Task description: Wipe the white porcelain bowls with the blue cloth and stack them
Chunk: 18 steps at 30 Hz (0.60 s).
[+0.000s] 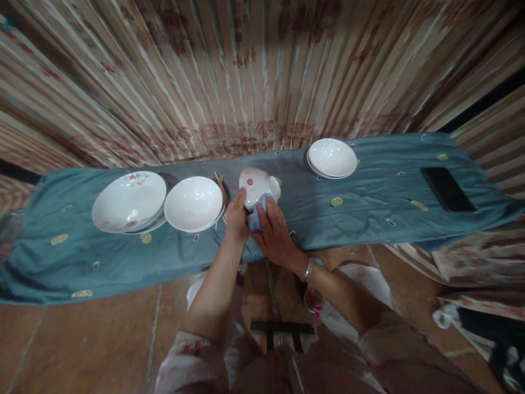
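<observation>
A white bowl (pixel 255 182) with a small red mark is tipped on its side above the middle of the table, its foot turned to the right. My left hand (pixel 237 215) grips the bowl by its rim on the near left side. Bunched under the fingers of my right hand (pixel 274 231) is a light blue cloth (pixel 255 220), pressed against the outside of the bowl. Just left of the bowl lie several wooden chopsticks (pixel 223 191), partly hidden by a stack of white bowls (pixel 193 203).
A stack of flower-patterned plates (pixel 129 201) stands at the left. Another small stack of white bowls (pixel 332 157) sits right of centre, and a black phone (pixel 448 189) lies at the right. A teal cloth (pixel 361 219) covers the narrow table; a pleated curtain (pixel 262 82) hangs behind it.
</observation>
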Available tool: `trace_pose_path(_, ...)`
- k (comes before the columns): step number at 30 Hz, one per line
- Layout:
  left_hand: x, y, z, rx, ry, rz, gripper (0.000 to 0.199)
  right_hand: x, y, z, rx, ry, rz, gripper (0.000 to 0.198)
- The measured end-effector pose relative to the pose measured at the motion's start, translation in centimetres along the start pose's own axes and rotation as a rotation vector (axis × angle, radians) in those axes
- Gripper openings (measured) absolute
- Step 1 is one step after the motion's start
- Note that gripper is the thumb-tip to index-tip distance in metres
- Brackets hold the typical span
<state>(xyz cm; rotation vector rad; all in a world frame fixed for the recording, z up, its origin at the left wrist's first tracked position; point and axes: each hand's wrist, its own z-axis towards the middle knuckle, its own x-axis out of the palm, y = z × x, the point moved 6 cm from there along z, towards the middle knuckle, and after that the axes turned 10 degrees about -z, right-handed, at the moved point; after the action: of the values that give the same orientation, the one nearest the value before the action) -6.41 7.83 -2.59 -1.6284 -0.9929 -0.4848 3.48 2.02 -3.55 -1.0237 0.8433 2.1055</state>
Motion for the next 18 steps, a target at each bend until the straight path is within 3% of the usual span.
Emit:
trace_pose_path(7,0.4,0.1,-0.1,0.063,0.062,0.064,0.023,-1.4,-0.6,1.5,0.0,0.019,-0.056,0.061)
trace_pose_path(18,0.6,0.3,-0.3,0.085,0.169,0.16,0.021,-3.1,-1.9,3.0,0.059,-0.078,-0.101,0.062)
